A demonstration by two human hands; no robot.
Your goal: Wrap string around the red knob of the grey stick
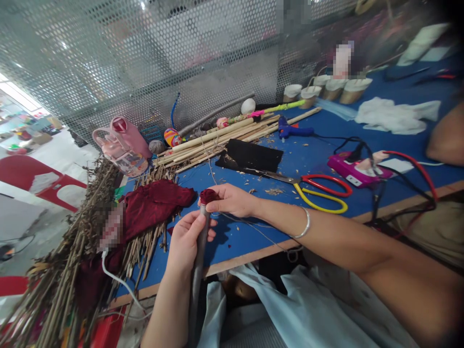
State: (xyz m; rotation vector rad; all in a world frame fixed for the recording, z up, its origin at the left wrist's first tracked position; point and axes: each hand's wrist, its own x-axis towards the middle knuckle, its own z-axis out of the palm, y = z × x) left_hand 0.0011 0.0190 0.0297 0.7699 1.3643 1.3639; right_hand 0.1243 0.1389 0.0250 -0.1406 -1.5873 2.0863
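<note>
My left hand (pixel 188 237) is wrapped round a grey rod (pixel 197 275) that runs down past the table's front edge. A bunched piece of dark red cloth (pixel 208 195) caps the rod's top. My right hand (pixel 232 199) is closed on this cap, thumb and fingers pinching it near the rim. A thin cord (pixel 250 224) trails from near the right hand across the table towards the front edge. Just left of my hands, a larger dark red cloth (pixel 155 205) lies over a bundle of dry sticks (pixel 147 256).
Red-and-yellow-handled scissors (pixel 300 182) lie right of my hands, beside a black sheet (pixel 253 153). Behind are wooden sticks (pixel 217 137) and a blue glue gun (pixel 290 129). A purple power strip (pixel 357 169) with cables sits at right. A co-worker's arm (pixel 447 135) shows at the right edge.
</note>
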